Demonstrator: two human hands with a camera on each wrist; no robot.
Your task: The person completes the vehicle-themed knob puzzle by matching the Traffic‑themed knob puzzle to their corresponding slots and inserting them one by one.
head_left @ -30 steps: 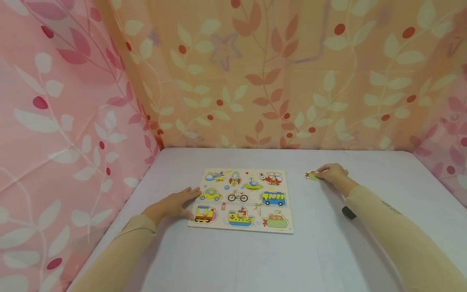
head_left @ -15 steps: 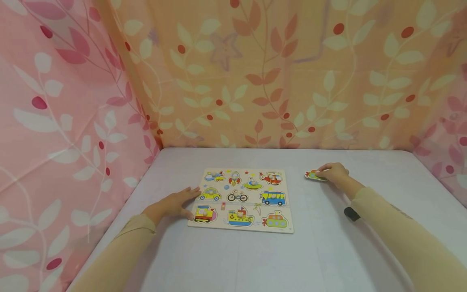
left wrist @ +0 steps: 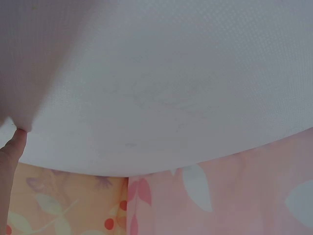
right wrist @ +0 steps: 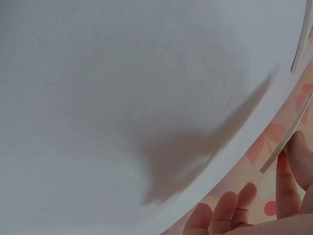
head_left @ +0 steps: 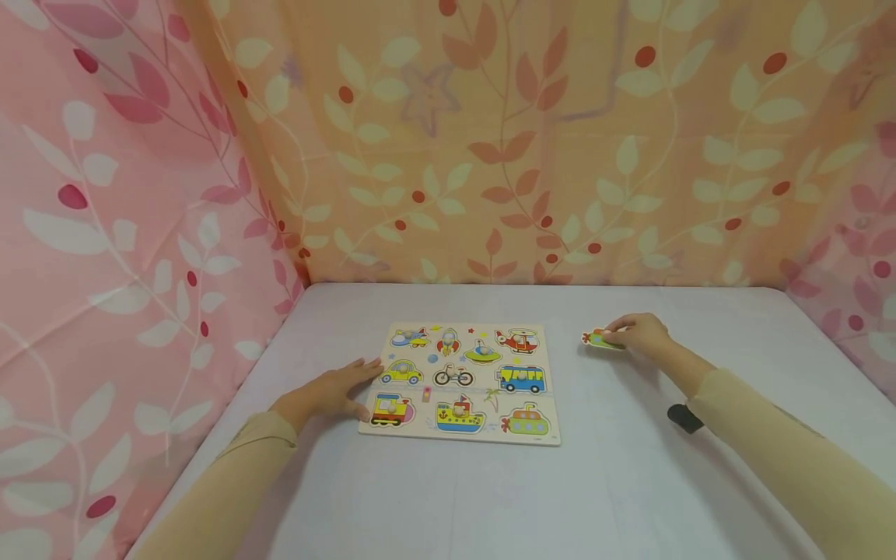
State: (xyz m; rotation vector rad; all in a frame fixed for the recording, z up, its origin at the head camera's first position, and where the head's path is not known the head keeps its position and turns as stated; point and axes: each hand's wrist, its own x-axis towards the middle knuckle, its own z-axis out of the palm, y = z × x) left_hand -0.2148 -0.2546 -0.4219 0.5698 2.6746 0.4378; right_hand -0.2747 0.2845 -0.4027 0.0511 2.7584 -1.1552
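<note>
My right hand pinches a flat submarine puzzle piece, green with a red propeller, above the table at the right. In the right wrist view the piece appears edge-on between thumb and finger, the other fingers loosely curled. A wooden peg puzzle board lies left of it, bearing knobbed vehicle pieces such as a car, bus, train and ship. Its submarine picture at the lower right shows no knob. My left hand touches the board's left edge with spread fingers; the left wrist view catches one finger.
A white cloth covers the table. Floral curtains stand along the back and left. A black object sits under the right forearm. The board's edge shows at the right wrist view's upper right.
My right hand has raised the submarine piece slightly off the table, tilting it, and the right forearm has lifted a little. The left hand stays at the board's edge.
</note>
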